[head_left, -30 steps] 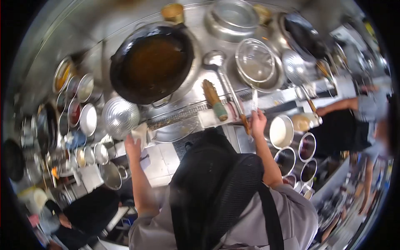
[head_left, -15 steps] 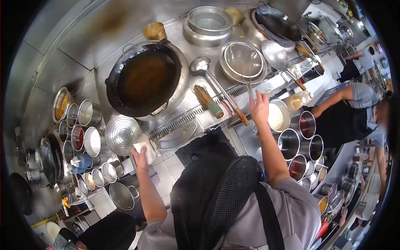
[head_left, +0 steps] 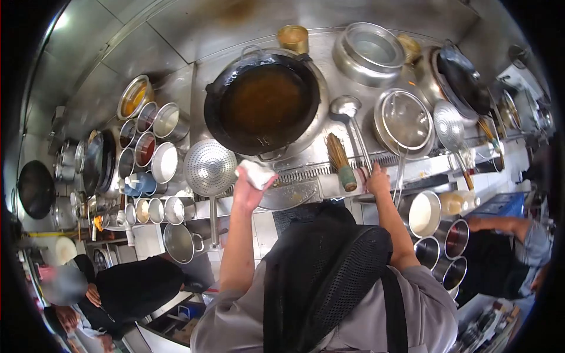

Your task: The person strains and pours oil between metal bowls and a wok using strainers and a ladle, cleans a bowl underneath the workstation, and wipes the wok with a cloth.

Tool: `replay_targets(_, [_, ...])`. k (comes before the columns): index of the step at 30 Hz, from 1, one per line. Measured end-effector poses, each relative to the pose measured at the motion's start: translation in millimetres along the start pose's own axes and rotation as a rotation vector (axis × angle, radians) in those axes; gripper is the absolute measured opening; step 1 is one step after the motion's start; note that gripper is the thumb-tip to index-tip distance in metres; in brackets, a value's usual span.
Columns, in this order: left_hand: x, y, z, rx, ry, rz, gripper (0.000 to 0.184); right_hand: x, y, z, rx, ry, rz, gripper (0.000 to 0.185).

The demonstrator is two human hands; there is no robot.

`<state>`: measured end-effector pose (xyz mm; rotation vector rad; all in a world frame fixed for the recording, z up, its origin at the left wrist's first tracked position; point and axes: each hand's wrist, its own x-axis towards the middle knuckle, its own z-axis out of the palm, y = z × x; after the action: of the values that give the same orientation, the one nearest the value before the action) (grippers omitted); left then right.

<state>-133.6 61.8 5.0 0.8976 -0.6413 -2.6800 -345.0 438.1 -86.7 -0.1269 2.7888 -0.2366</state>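
A folded white cloth (head_left: 257, 173) is held in my left hand (head_left: 250, 193), near the front edge of the stove, just below the handle of the black wok (head_left: 265, 106) with brown liquid in it. My right hand (head_left: 378, 181) is at the lower end of the ladle (head_left: 356, 129), its fingers closed around the handle end. Left of that hand lies a bamboo brush (head_left: 341, 162) with a green-wrapped end. A round mesh strainer (head_left: 406, 119) rests on a metal pot to the right, its handle pointing toward me.
A perforated skimmer (head_left: 210, 167) lies left of my left hand. Steel containers of sauces (head_left: 145, 148) crowd the left side, and more pots (head_left: 424, 215) stand at the right. Co-workers in black aprons (head_left: 138, 285) are at the lower left and right (head_left: 491, 259).
My left hand has lifted the white cloth from the stove edge toward the wok. My right hand has left the strainer handle and moved left to the ladle. The view has shifted.
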Motion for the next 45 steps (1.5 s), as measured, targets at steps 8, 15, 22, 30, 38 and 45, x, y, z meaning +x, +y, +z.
replay_targets(8, [60,-17,27,0.172,0.141,0.036,0.037,-1,-15,-49,0.124,-0.017,-0.075,0.033])
replay_targets(15, [63,-17,36,0.091,0.132,0.043,0.027,-9,-21,-36,0.404,0.029,-0.152,0.039])
replay_targets(22, [77,-2,21,0.045,0.102,-0.166,0.023,15,-99,-123,0.839,0.07,-0.256,0.03])
replay_targets(30, [92,2,-2,0.039,0.05,-0.301,0.021,8,-115,-94,0.701,0.048,-0.344,0.029])
replay_targets(38, [93,-3,-6,0.093,0.042,-0.256,0.016,-40,-115,-116,0.647,0.217,-0.16,0.029])
replay_targets(45, [84,1,5,0.151,0.042,-0.246,0.019,-63,-59,-76,0.507,0.184,-0.03,0.034])
